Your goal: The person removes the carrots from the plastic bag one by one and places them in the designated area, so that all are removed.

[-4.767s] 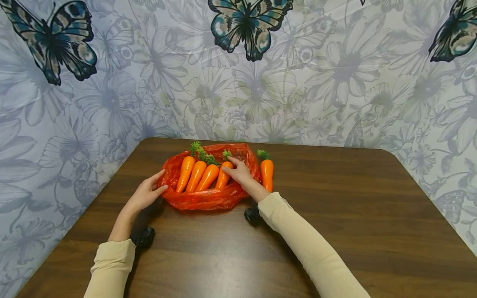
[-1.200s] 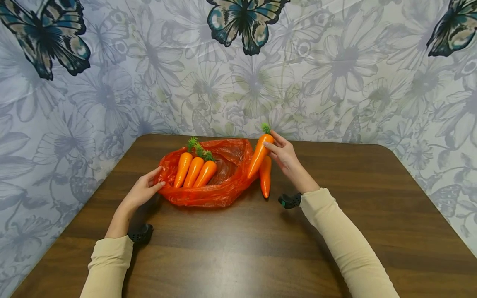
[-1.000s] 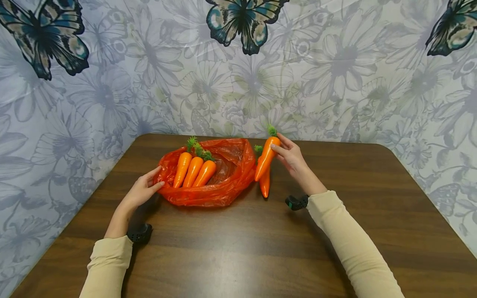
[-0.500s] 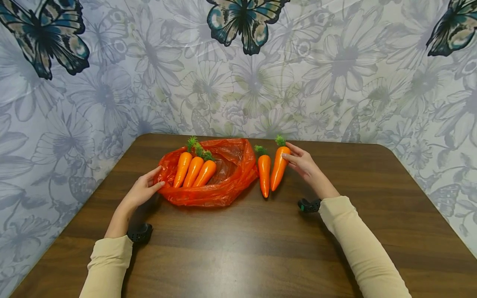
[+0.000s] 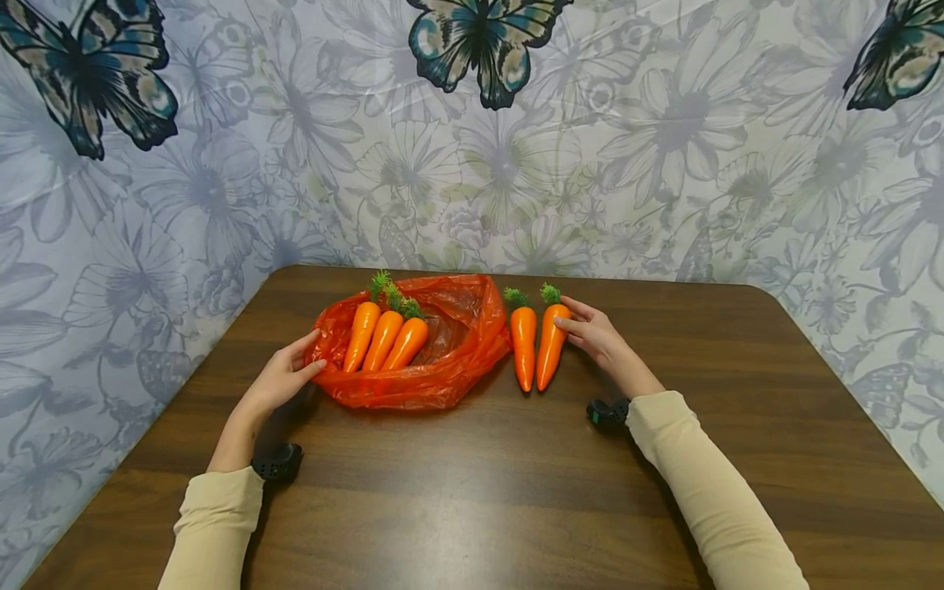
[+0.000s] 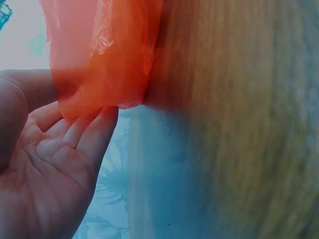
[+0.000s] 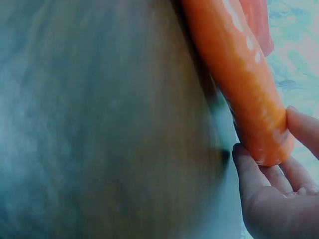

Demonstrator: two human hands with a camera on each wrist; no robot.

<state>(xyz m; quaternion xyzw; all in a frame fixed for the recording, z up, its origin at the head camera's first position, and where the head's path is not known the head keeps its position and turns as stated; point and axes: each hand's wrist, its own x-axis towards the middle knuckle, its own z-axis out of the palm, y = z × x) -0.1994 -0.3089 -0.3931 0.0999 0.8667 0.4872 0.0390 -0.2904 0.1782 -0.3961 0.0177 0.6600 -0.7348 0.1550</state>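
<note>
A red plastic bag point(image 5: 413, 389), its mouth spread wide, lies on the table with three orange carrots point(image 5: 385, 338) inside, green tops toward the back. My left hand point(image 5: 282, 375) holds the bag's left edge; in the left wrist view the thin red plastic point(image 6: 107, 59) passes between thumb and fingers. To the right of the bag, two more carrots lie side by side. My right hand point(image 5: 601, 336) pinches the outer carrot point(image 5: 551, 348) near its leafy end, and the inner carrot point(image 5: 523, 348) lies between it and the bag. In the right wrist view, thumb and fingertips surround the carrot's thick end point(image 7: 264, 134).
The brown wooden table point(image 5: 442, 500) has its far edge close behind the bag and carrots. Behind it hangs a floral backdrop point(image 5: 509, 180) with butterfly prints. A black wrist device point(image 5: 279, 463) sits at the left wrist and another black device point(image 5: 608, 412) at the right.
My right hand took a carrot out of the bag, carried it right over the first loose carrot, and lowered it beside that one. My left hand has stayed at the bag's edge.
</note>
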